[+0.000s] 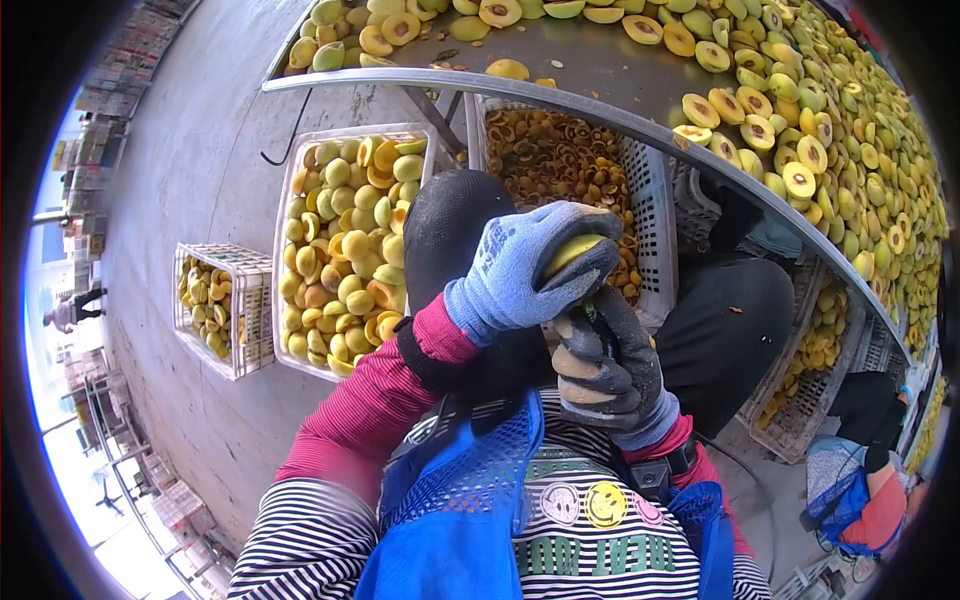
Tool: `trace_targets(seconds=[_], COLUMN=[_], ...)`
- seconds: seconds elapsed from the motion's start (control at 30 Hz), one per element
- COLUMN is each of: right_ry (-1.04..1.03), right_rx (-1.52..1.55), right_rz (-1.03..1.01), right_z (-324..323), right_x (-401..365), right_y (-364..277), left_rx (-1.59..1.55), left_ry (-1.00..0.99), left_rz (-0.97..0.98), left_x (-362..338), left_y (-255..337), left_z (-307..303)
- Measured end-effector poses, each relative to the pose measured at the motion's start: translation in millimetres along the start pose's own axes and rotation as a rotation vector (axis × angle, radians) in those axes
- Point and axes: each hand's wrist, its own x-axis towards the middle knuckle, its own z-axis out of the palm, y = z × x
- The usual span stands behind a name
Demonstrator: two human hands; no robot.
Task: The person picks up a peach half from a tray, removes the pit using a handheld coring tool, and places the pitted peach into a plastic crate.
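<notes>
My left hand (530, 265), in a blue knit glove with a dark grey coating, is closed around a yellow-green peach half (572, 254). Just below it, my right hand (608, 365) wears the same kind of glove, its fingers curled in. A thin dark tool with a green part (590, 311) sticks up from that fist toward the fruit; most of it is hidden by the fingers. Both hands are close together above my lap. Beneath them a crate (655, 225) holds brown pits and scraps.
A metal table (570, 50) heaped with halved peaches (800, 180) curves across the top and right. To the left stand a white crate of pitted halves (345, 235) and a smaller crate (250, 300). More crates (800, 400) and a co-worker (865, 490) are at right.
</notes>
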Motion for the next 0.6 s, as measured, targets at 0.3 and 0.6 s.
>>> trace_targets(seconds=[0.3,0.6], right_ry=[-0.048,-0.471], right_rx=[0.211,0.29], right_rz=[0.113,-0.184], right_z=[-13.7,-2.8], right_x=[1.5,7.1], right_y=[13.7,5.2], left_rx=[-0.165,-0.872], left_ry=[-0.154,0.273], left_rz=[-0.205,-0.567], left_x=[-22.0,-36.5], left_y=[-26.8,-21.6], left_z=[0.5,10.0])
